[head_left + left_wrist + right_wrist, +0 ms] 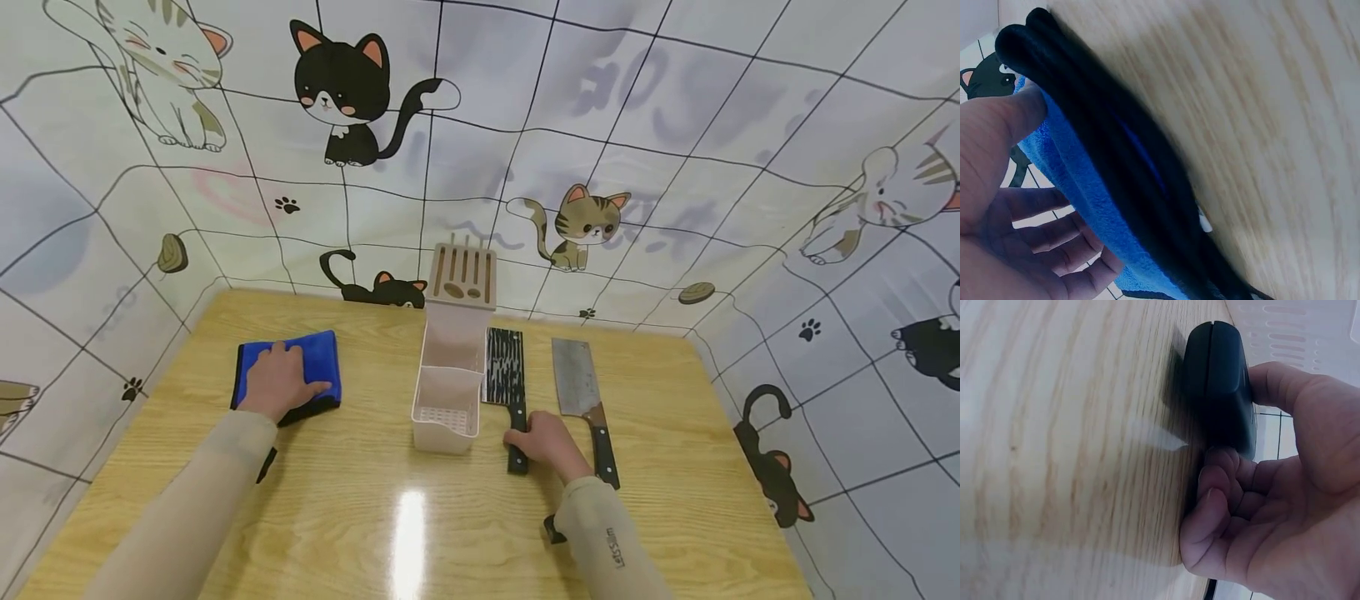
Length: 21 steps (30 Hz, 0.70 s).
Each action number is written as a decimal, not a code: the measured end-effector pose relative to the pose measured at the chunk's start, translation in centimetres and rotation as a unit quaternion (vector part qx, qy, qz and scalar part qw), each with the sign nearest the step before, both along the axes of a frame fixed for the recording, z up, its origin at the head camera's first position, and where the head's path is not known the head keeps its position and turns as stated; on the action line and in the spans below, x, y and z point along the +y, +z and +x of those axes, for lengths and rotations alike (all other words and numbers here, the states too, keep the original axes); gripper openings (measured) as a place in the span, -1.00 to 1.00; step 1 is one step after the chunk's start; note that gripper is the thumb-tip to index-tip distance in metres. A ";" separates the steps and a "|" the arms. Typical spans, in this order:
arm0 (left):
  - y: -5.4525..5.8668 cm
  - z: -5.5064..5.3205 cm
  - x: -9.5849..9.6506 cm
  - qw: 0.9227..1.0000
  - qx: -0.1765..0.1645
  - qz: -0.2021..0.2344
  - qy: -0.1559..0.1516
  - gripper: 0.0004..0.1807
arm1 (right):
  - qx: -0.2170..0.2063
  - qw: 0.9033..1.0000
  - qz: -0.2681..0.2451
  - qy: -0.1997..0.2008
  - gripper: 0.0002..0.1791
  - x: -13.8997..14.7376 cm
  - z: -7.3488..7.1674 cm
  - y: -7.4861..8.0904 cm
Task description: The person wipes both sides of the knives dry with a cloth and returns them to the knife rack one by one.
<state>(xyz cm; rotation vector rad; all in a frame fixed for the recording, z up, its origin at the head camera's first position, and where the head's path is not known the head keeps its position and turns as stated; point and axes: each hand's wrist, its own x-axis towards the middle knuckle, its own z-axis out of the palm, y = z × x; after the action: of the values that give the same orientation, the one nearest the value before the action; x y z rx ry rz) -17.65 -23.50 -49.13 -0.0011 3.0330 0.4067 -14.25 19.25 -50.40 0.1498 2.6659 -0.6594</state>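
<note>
My left hand [277, 383] rests on a folded blue cloth [322, 358] with black edging at the left of the table. In the left wrist view its thumb and loosely bent fingers lie against the cloth's blue side. Right of the middle, my right hand [553, 443] holds the black handle [1216, 375] of a cleaver with a black-and-white patterned blade [505, 367]. The thumb presses one side of the handle and the curled fingers touch the other. That cleaver lies flat beside a pale knife holder [444, 438], its blade pointing away from me.
A second cleaver [576, 379] with a plain grey blade lies to the right of my right hand. The knife holder has a slotted top [463, 275] and open compartments in front. A wall covering [480, 167] with cartoon cats stands behind the wooden table [337, 517].
</note>
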 end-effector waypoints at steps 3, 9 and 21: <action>0.0 0.0 0.1 1.000 0.002 0.003 0.003 -0.09 | -0.001 1.000 0.001 -0.005 -0.62 0.1 0.0 -0.1; -0.2 -0.2 0.3 1.000 0.003 0.002 0.002 -0.08 | 0.018 0.999 -0.038 -0.031 -0.66 1.0 0.5 0.1; -0.1 -0.1 0.4 1.000 0.004 -0.002 0.006 -0.11 | 0.029 0.970 -0.213 -0.113 -0.72 2.0 1.4 0.3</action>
<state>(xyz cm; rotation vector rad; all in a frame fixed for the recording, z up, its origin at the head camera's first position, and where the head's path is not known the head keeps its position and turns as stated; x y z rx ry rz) -17.74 -23.05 -49.25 -0.0195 3.0424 0.4012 -12.81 21.27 -50.15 0.3209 2.5097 -1.3093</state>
